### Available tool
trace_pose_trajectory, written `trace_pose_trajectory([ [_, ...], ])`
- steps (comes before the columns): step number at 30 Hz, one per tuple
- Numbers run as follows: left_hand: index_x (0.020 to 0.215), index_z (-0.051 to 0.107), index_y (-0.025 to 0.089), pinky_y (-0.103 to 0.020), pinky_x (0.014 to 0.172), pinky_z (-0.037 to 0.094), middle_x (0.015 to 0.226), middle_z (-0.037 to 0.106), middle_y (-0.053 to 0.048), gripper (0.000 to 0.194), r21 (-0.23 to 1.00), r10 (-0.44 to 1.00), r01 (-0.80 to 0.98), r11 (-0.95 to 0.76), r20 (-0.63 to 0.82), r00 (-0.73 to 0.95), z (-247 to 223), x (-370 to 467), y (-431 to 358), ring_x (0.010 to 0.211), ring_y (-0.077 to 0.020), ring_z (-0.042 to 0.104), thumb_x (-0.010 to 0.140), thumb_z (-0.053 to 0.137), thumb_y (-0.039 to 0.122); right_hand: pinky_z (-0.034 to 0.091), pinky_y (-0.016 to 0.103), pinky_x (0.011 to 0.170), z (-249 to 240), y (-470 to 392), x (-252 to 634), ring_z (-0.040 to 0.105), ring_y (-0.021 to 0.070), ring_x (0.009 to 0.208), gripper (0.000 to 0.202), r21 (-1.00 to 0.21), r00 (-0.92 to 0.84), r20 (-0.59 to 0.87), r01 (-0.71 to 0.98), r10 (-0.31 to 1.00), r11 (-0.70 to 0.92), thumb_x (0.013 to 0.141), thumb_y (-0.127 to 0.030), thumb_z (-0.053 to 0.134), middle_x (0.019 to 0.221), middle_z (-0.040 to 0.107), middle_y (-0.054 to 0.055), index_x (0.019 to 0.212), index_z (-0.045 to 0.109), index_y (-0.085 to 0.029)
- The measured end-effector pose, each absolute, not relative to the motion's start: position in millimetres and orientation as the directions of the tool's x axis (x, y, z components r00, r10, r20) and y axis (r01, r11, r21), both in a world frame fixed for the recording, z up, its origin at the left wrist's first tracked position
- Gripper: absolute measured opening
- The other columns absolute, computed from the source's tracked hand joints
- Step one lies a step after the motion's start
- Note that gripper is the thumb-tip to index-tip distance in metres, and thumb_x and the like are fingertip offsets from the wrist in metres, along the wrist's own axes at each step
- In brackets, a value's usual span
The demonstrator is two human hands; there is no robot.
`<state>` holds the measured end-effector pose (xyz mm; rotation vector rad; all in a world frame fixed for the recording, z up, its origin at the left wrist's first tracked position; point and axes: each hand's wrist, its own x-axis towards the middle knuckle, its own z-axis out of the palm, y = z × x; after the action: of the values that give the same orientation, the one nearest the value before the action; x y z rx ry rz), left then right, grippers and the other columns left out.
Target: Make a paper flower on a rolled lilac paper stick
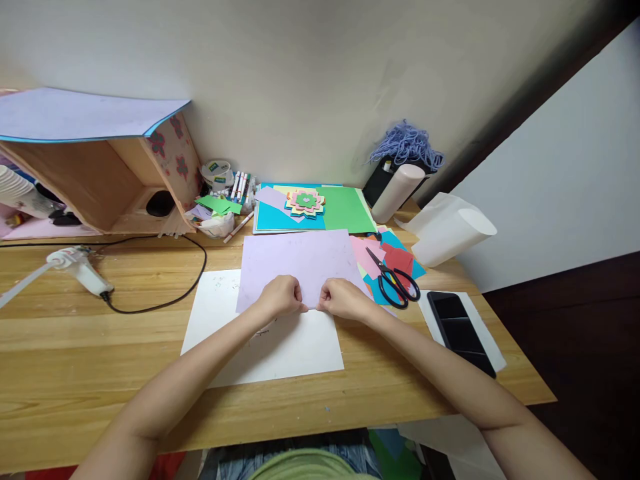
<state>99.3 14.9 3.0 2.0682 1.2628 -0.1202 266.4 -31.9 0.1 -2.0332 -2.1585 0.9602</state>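
Observation:
A lavender sheet of paper (300, 257) lies over the upper part of a white sheet (280, 357) on the wooden table. Both hands pinch the lavender sheet's near edge, close together at its middle. My left hand (283, 295) is closed with thumb and fingertips on that edge. Just to its right, my right hand (343, 297) is closed on the same edge. Small dark marks show on the white sheet. Black-handled scissors (393, 277) rest on coloured paper scraps (397, 261) right of the lavender sheet.
Behind the sheet sits a layered paper flower (306, 202) on coloured papers (350, 210). A glue gun (83, 270) with its cord lies left, before an open box (115, 173). Markers (240, 187), a paper roll (453, 233), blue yarn (407, 147) and a phone (460, 333) stand or lie around.

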Motion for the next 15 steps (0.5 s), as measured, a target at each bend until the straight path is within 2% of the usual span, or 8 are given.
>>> trace_pose_trajectory([
  [3,0.064,0.063,0.018,-0.022,0.05,0.035,0.07,0.067,-0.002,0.014,0.467,0.74,0.834,-0.294,-0.441,0.508,5.9,102.4,15.6,0.063,-0.0153,0.058,0.057,0.069,0.029,0.032,0.024,0.049,3.4,-22.2,265.9,0.059,0.0168,0.062,0.02,-0.297,-0.106,-0.463,0.954,0.88,-0.042,0.064,-0.038,0.066,0.067,0.067,0.006,0.062,0.066,-0.018],
  [5,0.063,0.063,0.019,-0.023,0.05,0.036,0.07,0.067,-0.002,0.014,0.443,0.732,0.844,-0.304,-0.459,0.504,6.6,104.2,16.5,0.064,-0.0158,0.059,0.057,0.069,0.029,0.031,0.024,0.048,5.4,-17.9,267.5,0.058,0.0176,0.061,0.027,-0.26,-0.106,-0.494,0.965,0.863,-0.031,0.062,-0.044,0.068,0.066,0.066,0.007,0.063,0.066,-0.017],
  [8,0.062,0.064,0.019,-0.023,0.051,0.036,0.07,0.067,-0.003,0.011,0.426,0.724,0.847,-0.319,-0.467,0.508,5.4,105.0,16.8,0.064,-0.0159,0.059,0.058,0.068,0.029,0.032,0.024,0.049,8.3,-21.3,273.6,0.057,0.0163,0.062,0.025,-0.326,-0.195,-0.454,0.945,0.87,0.042,0.066,-0.042,0.066,0.068,0.065,0.005,0.065,0.066,-0.017],
  [12,0.064,0.065,0.02,-0.024,0.052,0.036,0.072,0.068,-0.003,0.008,0.424,0.735,0.844,-0.328,-0.447,0.51,4.4,102.7,12.4,0.066,-0.0169,0.059,0.061,0.066,0.027,0.036,0.022,0.058,7.8,-40.3,286.6,0.055,0.0143,0.07,0.008,-0.467,-0.341,-0.248,0.862,0.907,0.197,0.07,-0.025,0.064,0.081,0.064,0.004,0.074,0.064,-0.018],
  [15,0.067,0.066,0.02,-0.024,0.053,0.037,0.074,0.068,-0.003,0.007,0.441,0.734,0.827,-0.348,-0.421,0.533,6.8,101.8,5.7,0.069,-0.0173,0.06,0.064,0.062,0.024,0.038,0.023,0.064,2.8,-51.1,293.5,0.055,0.0144,0.074,0.006,-0.51,-0.35,-0.168,0.831,0.921,0.223,0.074,-0.021,0.06,0.081,0.062,0.004,0.077,0.063,-0.017],
])
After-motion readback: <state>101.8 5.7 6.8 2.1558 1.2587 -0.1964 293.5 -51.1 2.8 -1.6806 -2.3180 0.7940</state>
